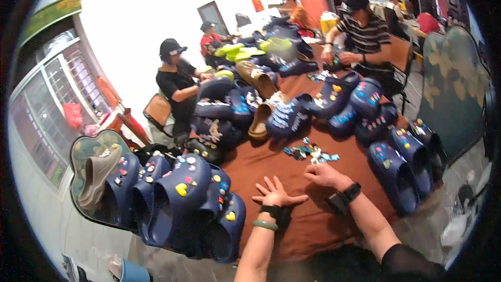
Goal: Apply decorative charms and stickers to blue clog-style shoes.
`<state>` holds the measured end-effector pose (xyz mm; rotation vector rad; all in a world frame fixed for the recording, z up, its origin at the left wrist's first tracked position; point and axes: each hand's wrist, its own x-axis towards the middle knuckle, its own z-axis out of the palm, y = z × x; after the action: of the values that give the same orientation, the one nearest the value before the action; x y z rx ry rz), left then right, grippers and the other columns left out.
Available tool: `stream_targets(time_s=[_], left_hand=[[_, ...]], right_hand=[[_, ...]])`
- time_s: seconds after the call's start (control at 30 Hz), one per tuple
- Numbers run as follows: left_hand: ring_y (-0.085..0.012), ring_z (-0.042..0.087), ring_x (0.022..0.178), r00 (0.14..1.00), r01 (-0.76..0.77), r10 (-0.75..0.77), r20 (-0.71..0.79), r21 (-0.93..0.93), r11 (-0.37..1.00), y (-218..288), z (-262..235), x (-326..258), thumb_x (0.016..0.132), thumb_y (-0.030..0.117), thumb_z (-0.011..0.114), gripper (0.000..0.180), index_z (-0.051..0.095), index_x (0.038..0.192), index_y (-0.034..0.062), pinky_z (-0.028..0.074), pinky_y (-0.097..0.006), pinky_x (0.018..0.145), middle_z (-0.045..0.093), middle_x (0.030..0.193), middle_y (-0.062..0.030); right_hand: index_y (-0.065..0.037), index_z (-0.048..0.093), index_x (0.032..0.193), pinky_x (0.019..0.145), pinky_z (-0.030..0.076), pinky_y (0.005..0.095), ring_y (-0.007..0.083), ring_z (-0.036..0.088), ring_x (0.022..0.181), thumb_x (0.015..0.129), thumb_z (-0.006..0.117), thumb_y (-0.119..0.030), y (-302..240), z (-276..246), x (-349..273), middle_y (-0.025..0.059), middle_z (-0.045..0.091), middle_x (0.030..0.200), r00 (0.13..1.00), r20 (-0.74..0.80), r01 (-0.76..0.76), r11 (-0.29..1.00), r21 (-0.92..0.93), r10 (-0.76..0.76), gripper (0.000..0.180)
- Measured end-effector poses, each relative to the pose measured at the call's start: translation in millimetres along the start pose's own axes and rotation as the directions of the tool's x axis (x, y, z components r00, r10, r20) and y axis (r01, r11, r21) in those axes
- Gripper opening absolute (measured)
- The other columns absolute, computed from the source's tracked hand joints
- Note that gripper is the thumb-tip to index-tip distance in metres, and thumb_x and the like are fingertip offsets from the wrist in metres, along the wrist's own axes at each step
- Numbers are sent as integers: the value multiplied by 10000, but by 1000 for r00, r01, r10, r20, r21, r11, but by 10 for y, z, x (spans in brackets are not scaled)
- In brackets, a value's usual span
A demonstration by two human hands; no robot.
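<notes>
My left hand (275,195) lies flat on the brown tablecloth (292,224), fingers spread, holding nothing. My right hand (322,173) rests just right of it with fingers curled toward a small pile of colourful shoe charms (309,152); whether it pinches a charm I cannot tell. Dark blue clogs decorated with charms (182,198) are stacked to my left. More blue clogs (399,164) line the table's right side.
A heap of blue, tan and green clogs (255,94) covers the far half of the table. Other people sit around it, one at the left (175,81) and one at the far right (365,36). A camouflage chair back (454,94) stands right.
</notes>
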<state>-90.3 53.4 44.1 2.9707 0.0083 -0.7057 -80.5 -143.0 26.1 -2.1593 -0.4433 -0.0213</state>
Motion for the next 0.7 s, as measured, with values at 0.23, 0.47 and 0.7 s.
stream_targets(time_s=[0.23,0.47,0.7], left_hand=[[-459,-109,1395,999,49,-50,-21,-69,996,116,-173,470,503,895,552,1398,-16,1497,94,8,-762,979,-87,1550,-180],[-448,-115,1398,995,55,-65,-72,-129,990,65,-239,829,538,877,552,1352,-3,1501,106,-14,-733,1004,-79,1549,-191],[-483,-107,1386,987,-5,-15,-161,-127,992,128,-183,855,536,924,477,1357,5,1499,94,-5,-732,1005,-66,1542,-219]], right_hand=[[-2,657,875,622,497,292,138,630,695,880,602,-141,362,141,-17,75,661,742,969,-242,-28,992,121,57,150],[-8,666,844,608,496,290,140,635,668,875,606,-142,524,262,168,87,657,718,968,-244,-17,990,138,51,150],[-66,685,839,635,506,367,276,661,722,836,639,-209,487,209,104,112,679,780,961,-268,-47,996,77,66,150]])
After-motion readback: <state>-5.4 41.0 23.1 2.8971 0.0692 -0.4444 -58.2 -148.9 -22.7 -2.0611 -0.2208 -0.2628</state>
